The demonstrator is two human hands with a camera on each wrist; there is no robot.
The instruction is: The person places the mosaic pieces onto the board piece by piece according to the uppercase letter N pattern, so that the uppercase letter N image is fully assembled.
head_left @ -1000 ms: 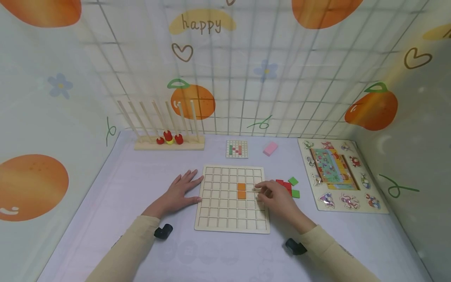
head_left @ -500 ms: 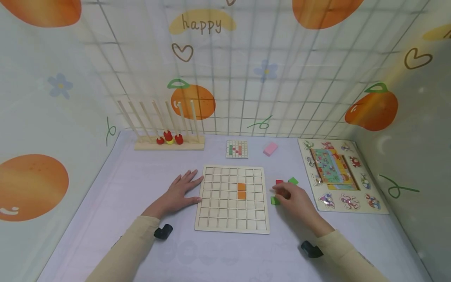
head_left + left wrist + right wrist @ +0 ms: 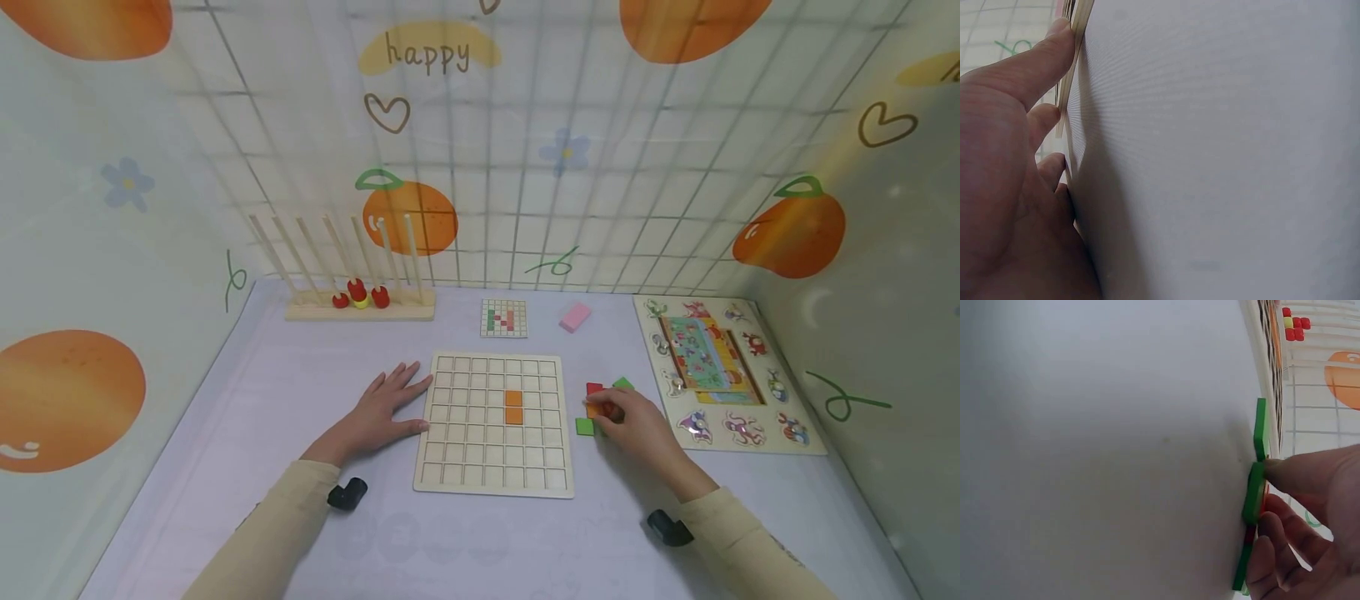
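My left hand [image 3: 378, 414] lies spread on the table, thumb and fingertips at the left edge of the wooden grid board [image 3: 465, 467]. In the left wrist view the thumb [image 3: 1047, 59] touches the board's side. Two orange square tiles [image 3: 513, 407] sit one above the other in the grid, right of centre. Beyond the board's right edge, my right hand [image 3: 633, 425] pinches an orange tile [image 3: 591, 410] among loose tiles. A red tile [image 3: 594, 388] and green tiles [image 3: 584, 427] lie around its fingertips; in the right wrist view a green tile [image 3: 1254, 494] is right by the thumb.
Behind the board lie a small pattern card [image 3: 504, 318] and a pink block [image 3: 576, 317]. A wooden peg rack [image 3: 360, 312] with red and yellow beads stands at the back left. A picture puzzle board [image 3: 731, 375] lies on the right.
My right hand has moved right, from the board's edge to the loose tiles. A green tile now lies nearer the board, and an orange tile shows at the fingertips. My left hand stays put.
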